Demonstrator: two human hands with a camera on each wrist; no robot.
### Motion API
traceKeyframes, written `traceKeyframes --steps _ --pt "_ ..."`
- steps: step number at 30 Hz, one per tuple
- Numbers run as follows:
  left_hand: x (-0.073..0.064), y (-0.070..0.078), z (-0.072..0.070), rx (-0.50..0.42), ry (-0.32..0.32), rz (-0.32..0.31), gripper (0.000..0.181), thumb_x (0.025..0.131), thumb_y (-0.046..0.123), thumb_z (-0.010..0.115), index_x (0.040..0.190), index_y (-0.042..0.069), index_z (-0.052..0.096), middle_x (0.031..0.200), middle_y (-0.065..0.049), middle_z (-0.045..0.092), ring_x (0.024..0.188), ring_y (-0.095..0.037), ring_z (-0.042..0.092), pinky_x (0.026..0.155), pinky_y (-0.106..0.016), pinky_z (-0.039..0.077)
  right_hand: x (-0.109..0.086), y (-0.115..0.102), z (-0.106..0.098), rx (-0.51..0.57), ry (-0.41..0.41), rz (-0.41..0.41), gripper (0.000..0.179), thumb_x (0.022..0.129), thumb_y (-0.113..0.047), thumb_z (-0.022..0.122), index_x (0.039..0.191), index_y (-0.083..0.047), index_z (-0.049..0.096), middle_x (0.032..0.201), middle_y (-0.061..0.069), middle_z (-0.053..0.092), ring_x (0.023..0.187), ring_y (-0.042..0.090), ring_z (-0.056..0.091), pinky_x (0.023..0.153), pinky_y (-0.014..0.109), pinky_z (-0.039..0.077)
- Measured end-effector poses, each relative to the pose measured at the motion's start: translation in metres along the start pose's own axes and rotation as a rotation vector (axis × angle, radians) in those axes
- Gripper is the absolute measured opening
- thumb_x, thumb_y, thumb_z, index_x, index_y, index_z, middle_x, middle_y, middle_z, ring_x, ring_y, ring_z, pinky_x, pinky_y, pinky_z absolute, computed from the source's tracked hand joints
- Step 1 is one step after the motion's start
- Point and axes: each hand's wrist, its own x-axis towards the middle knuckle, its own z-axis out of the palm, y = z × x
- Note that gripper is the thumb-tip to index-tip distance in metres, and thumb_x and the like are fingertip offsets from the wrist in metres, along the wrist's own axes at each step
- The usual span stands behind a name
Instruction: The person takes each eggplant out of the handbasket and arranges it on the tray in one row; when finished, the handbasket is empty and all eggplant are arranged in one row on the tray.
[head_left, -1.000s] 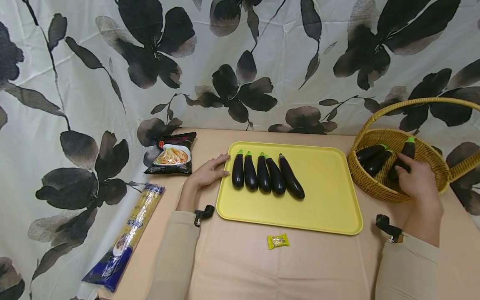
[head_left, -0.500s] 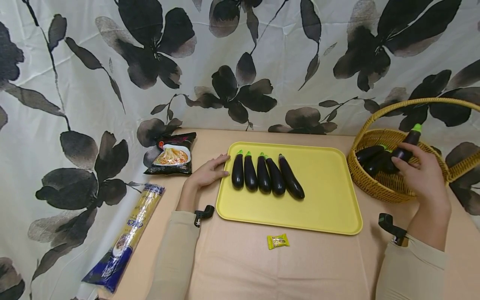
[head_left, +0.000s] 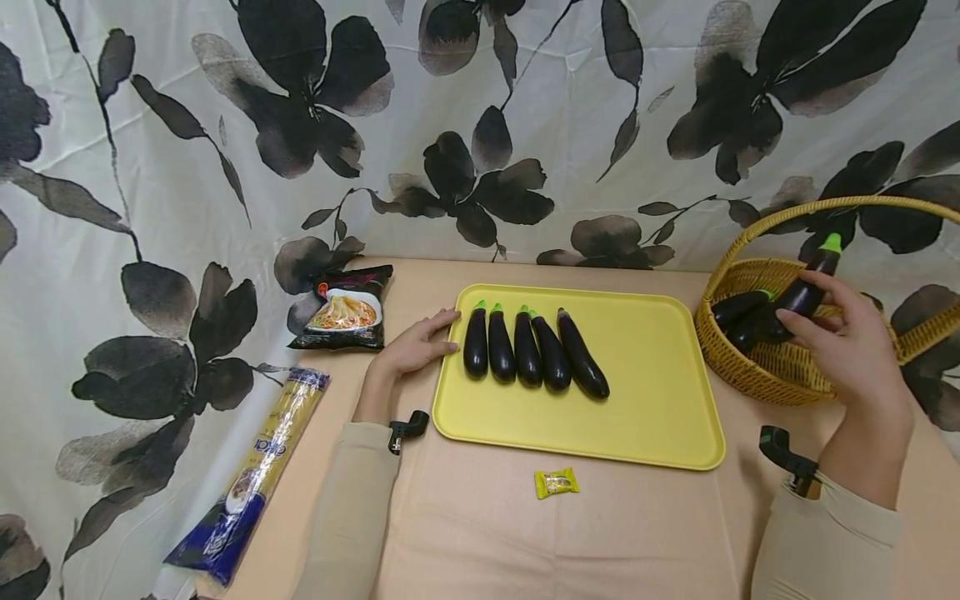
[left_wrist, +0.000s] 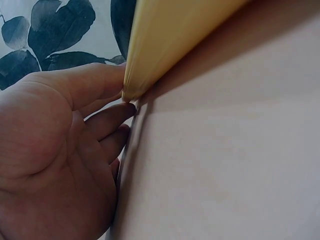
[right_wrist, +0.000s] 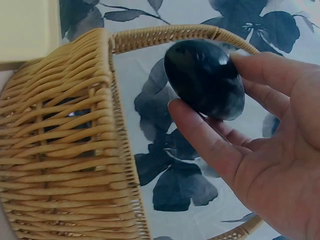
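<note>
My right hand [head_left: 855, 342] grips a dark purple eggplant [head_left: 801, 293] with a green stem end, fingers on one side and thumb on the other. It is tilted over the wicker basket [head_left: 757, 379]; the right wrist view shows the rounded end of the eggplant [right_wrist: 202, 77] above the rim. More eggplants [head_left: 738, 308] lie in the basket, partly hidden by the held one. On the yellow tray [head_left: 652, 400] several eggplants [head_left: 527, 350] stand in a row, stems away from me. At the tray's left rim, my left hand [head_left: 408, 346] holds the edge between thumb and fingers.
Left of the tray lie a black noodle packet [head_left: 345, 308] and a long blue and gold pasta bag [head_left: 251, 475]. A small yellow wrapped packet [head_left: 557, 482] is in front of the tray. The basket's tall handle [head_left: 840, 202] arches over it. A floral cloth [head_left: 570, 108] hangs behind.
My right hand has lifted the eggplant up from inside the basket and drawn it slightly right, tilting it. The left hand and the tray with its eggplants have stayed put.
</note>
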Motion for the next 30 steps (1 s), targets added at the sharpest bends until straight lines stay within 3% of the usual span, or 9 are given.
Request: traceKeyframes --steps 4,7,12,15,23,28,30 --pt "0.000 0.000 0.000 -0.007 -0.001 -0.001 0.067 0.100 0.029 0.069 0.161 0.021 0.042 0.173 0.000 0.027 0.163 -0.024 0.011 0.134 -0.048 0.003 -0.003 -0.007 0.001 -0.037 -0.009 0.003 0.066 0.102 -0.026 0.067 0.161 -0.034 0.039 0.126 -0.001 0.040 0.087 -0.012 0.048 0.063 0.004 0.049" --pt "0.000 0.000 0.000 -0.005 0.001 0.000 0.067 0.101 0.029 0.068 0.161 0.021 0.042 0.173 0.000 0.027 0.163 -0.023 0.011 0.135 -0.048 0.003 -0.006 -0.013 0.002 -0.046 -0.046 -0.014 0.065 0.100 -0.027 0.070 0.159 -0.032 0.043 0.135 0.007 0.039 0.094 -0.005 0.048 0.065 0.004 0.049" --pt "0.001 -0.001 0.000 -0.005 0.000 0.008 0.067 0.100 0.027 0.068 0.161 0.019 0.041 0.172 -0.001 0.028 0.163 -0.024 0.011 0.135 -0.047 0.003 -0.009 -0.020 0.003 -0.033 -0.157 -0.072 0.066 0.100 -0.025 0.072 0.159 -0.022 0.042 0.151 0.018 0.032 0.095 -0.013 0.049 0.068 0.004 0.052" --pt "0.001 -0.001 0.000 -0.007 -0.001 0.011 0.067 0.100 0.026 0.068 0.161 0.019 0.041 0.172 -0.001 0.028 0.163 -0.025 0.011 0.134 -0.048 0.002 -0.010 -0.024 0.004 -0.030 -0.219 -0.134 0.064 0.098 -0.019 0.074 0.156 -0.016 0.044 0.148 0.015 0.036 0.092 -0.019 0.051 0.068 0.007 0.054" --pt "0.002 -0.001 0.000 -0.023 -0.001 0.013 0.067 0.100 0.026 0.069 0.161 0.019 0.042 0.173 -0.002 0.027 0.163 -0.026 0.011 0.134 -0.049 0.004 -0.008 -0.034 0.015 -0.013 -0.317 -0.241 0.060 0.097 -0.008 0.073 0.152 -0.014 0.049 0.143 0.002 0.041 0.097 -0.011 0.057 0.072 0.010 0.057" --pt "0.001 -0.001 0.000 -0.013 0.000 0.011 0.067 0.100 0.027 0.069 0.161 0.020 0.042 0.173 -0.001 0.027 0.163 -0.025 0.012 0.134 -0.048 0.004 -0.006 -0.041 0.028 -0.015 -0.362 -0.264 0.059 0.100 -0.010 0.070 0.154 -0.018 0.049 0.144 0.005 0.046 0.100 -0.011 0.059 0.076 0.009 0.055" --pt "0.001 0.000 0.000 -0.010 0.001 0.009 0.066 0.101 0.027 0.068 0.161 0.020 0.042 0.173 -0.001 0.027 0.163 -0.024 0.012 0.134 -0.048 0.003 -0.005 -0.044 0.033 -0.020 -0.380 -0.261 0.059 0.101 -0.013 0.069 0.155 -0.021 0.048 0.147 0.007 0.047 0.107 -0.003 0.062 0.078 0.007 0.053"
